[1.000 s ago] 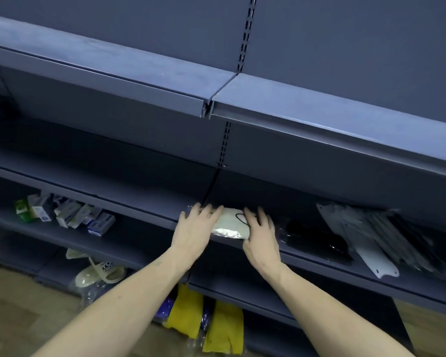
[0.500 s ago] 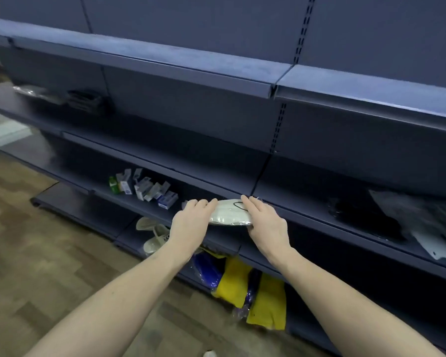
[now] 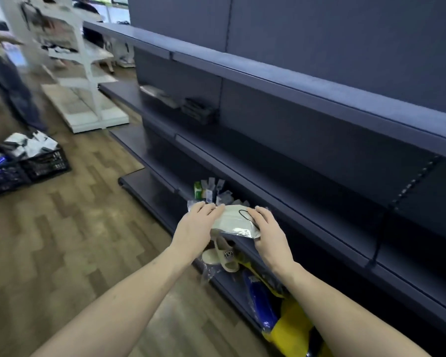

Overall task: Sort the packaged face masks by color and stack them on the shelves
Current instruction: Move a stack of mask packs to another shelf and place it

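At frame centre, the left hand [image 3: 196, 224] and right hand [image 3: 269, 231] grip opposite ends of a cream packaged mask [image 3: 235, 222] (long axis running left-right), fingers curled over it, equally near.

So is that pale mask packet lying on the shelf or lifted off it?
Cannot tell for sure. The mask packet sits between both hands at the shelf edge, its front corner overhanging.

A mask pack [image 3: 236, 220] sits between the left hand [image 3: 195, 228] and right hand [image 3: 269, 234]; small boxes [image 3: 211, 193] lie just behind on a shelf [image 3: 307, 217], sandals [image 3: 220, 255] below.
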The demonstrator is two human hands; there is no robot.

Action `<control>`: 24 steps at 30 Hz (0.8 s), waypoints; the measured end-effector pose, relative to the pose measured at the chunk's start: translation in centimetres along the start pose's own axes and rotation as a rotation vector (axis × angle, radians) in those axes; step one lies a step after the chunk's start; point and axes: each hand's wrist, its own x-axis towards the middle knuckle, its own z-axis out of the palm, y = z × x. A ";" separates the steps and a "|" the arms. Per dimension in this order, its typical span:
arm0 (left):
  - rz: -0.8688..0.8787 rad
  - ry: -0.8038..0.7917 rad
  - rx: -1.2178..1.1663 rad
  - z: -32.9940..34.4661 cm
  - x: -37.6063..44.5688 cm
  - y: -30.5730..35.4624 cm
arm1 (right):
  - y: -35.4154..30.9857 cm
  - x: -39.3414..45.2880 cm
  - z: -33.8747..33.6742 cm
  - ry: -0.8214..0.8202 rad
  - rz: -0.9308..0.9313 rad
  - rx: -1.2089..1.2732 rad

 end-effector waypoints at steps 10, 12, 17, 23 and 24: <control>-0.194 -0.062 0.265 -2.8 3.7 -20.2 | -12.3 15.1 11.2 -0.006 -0.104 -0.139; -0.218 -0.082 0.329 -2.9 5.0 -23.3 | -14.0 18.2 13.2 0.027 -0.102 -0.274; -0.222 -0.079 0.390 -1.8 9.4 -30.2 | -17.8 26.8 18.4 0.006 -0.270 -0.404; -0.268 -0.132 0.455 -0.1 16.7 -40.2 | -19.9 38.8 25.1 -0.058 -0.273 -0.427; -0.272 -0.148 0.461 0.1 17.9 -41.9 | -20.5 40.7 26.1 -0.066 -0.280 -0.425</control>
